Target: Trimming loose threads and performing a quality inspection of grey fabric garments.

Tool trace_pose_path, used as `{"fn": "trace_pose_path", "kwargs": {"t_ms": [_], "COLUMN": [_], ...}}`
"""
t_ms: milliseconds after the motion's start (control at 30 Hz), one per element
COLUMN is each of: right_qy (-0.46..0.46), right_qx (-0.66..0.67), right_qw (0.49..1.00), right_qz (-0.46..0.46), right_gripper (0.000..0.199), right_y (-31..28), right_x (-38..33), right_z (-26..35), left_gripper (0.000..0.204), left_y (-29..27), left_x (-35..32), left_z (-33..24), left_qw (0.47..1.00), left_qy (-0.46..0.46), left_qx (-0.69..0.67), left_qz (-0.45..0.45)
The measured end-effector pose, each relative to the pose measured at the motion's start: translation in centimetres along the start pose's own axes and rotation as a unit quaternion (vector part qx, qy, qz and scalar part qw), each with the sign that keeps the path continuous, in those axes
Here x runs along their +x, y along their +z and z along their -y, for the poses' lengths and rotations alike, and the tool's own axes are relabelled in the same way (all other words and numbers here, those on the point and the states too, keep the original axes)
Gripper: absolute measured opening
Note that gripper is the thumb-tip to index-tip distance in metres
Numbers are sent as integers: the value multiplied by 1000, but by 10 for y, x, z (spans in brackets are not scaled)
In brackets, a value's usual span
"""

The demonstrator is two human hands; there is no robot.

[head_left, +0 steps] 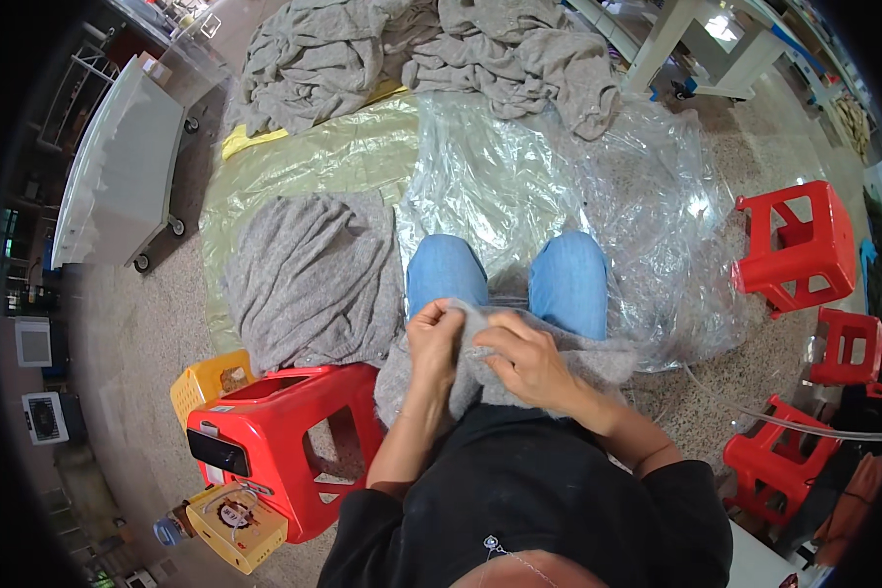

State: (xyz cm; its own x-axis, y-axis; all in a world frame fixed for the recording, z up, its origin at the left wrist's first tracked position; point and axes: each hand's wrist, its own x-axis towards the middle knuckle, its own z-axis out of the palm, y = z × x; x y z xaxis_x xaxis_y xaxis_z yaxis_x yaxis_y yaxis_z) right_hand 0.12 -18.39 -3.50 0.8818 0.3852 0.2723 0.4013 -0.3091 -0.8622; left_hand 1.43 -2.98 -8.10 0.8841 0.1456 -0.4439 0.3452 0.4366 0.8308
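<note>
L hand (435, 338) pinched edge of fuzzy grey knit fabric (470, 374) btwn thumb & fingers; R hand (529, 361) touched it w/ curled fingers, can't tell if gripping. Fabric lay across lap nr blue denim-clad knees (447, 269), w/ heaped grey knit pile (314, 279) to L, beside red plastic stool (265, 431).

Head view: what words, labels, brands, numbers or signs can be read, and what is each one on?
No text is clear enough to quote.
Yellow box: dark printed emblem on top; any lettering is too small to read.
Black phone by the red stool: dark screen, no text visible.
Grey knit fabric on the lap: no lettering visible.
</note>
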Motion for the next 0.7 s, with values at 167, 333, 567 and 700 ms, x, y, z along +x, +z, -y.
{"fn": "trace_pose_path", "kwargs": {"t_ms": [167,333,567,700], "right_qy": [-152,-161,-129,-117], "right_qx": [-122,-117,-116,-92], "right_qw": [970,970,975,979], "right_qz": [-148,-137,-139,-139], "right_gripper": [34,36,34,30], "right_y": [-2,0,3,5], "right_x": [-8,-5,0,3], "right_z": [10,10,5,0], "left_gripper": [11,8,11,12], "left_y": [3,1,-5,-3], "left_x": [-17,-28,-36,-40], "left_z": [-23,-27,-21,-25], "left_qw": [990,975,990,996], "left_qy": [-88,-104,-12,10], "left_qx": [-80,-166,-95,-52], "left_qz": [76,104,100,73]}}
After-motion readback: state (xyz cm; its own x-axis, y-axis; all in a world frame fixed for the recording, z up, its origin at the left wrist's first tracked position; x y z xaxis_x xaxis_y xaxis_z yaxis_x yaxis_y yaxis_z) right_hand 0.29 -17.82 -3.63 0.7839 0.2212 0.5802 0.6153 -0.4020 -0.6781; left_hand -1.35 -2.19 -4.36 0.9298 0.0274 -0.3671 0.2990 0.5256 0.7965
